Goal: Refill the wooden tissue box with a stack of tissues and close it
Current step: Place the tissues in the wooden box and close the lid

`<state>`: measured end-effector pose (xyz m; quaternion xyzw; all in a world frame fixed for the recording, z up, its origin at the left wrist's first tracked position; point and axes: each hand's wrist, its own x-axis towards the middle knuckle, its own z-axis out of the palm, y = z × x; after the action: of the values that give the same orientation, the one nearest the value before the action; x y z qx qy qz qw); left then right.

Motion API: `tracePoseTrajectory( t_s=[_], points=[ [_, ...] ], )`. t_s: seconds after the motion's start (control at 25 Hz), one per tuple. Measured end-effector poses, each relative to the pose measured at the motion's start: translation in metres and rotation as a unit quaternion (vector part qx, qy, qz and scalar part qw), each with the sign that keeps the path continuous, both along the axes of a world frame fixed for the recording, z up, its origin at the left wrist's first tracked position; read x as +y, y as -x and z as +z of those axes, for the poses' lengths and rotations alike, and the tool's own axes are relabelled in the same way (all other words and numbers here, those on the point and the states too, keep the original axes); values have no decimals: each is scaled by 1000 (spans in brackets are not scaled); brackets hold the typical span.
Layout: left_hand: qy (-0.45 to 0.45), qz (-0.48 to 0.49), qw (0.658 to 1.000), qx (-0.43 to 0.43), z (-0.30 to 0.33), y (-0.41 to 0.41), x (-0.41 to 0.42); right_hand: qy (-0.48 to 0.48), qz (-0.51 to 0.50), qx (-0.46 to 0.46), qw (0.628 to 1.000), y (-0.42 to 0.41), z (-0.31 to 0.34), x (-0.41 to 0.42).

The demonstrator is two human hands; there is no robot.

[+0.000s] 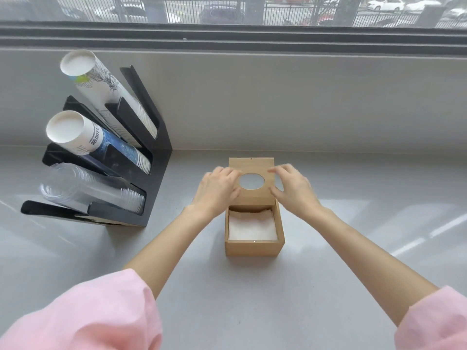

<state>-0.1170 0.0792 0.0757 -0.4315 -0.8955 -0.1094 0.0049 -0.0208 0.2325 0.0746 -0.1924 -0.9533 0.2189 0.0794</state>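
A square wooden tissue box (254, 247) stands on the grey counter, its top open toward me. White tissues (252, 229) lie inside, filling the box. The wooden lid (252, 164), with an oval hole in its middle, stands raised at the box's far edge and leans back. My left hand (218, 190) grips the lid's left edge with fingers on its face. Over on the right edge, my right hand (293, 189) pinches the lid between thumb and fingers.
A black tiered cup holder (154, 157) stands to the left, with two stacks of paper cups and a stack of clear plastic cups (86, 190). A grey ledge and window run along the back. Pink sleeves cover my upper arms.
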Motion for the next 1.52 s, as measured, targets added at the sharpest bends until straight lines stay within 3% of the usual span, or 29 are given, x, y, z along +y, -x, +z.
tracePoseTrajectory(
  t_s=[0.12, 0.36, 0.56, 0.96, 1.08, 1.24, 1.36, 1.52],
  points=[
    [24, 20, 1000, 1, 3, 15, 11, -5, -9, -22, 1000, 18, 2, 7],
    [59, 38, 997, -30, -2, 34, 32, 144, -64, 13, 987, 42, -11, 18],
    [27, 45, 999, -4, -1, 30, 32, 197, -96, 54, 974, 35, -6, 17],
    [-90, 50, 995, 2, 12, -13, 5, 57, -41, 97, 993, -9, 9, -8],
    [-96, 54, 994, -5, 7, -29, -14, -19, -12, 63, 998, -30, 1, -19],
    [-132, 11, 991, -19, -11, -46, -40, -37, 29, 36, 998, -59, -12, -30],
    [-145, -38, 989, 16, -29, -59, -54, -59, 63, -1, 996, -77, -24, -37],
    [-92, -62, 991, -71, -45, -65, -61, -54, 84, -39, 994, -86, -36, -42]
  ],
)
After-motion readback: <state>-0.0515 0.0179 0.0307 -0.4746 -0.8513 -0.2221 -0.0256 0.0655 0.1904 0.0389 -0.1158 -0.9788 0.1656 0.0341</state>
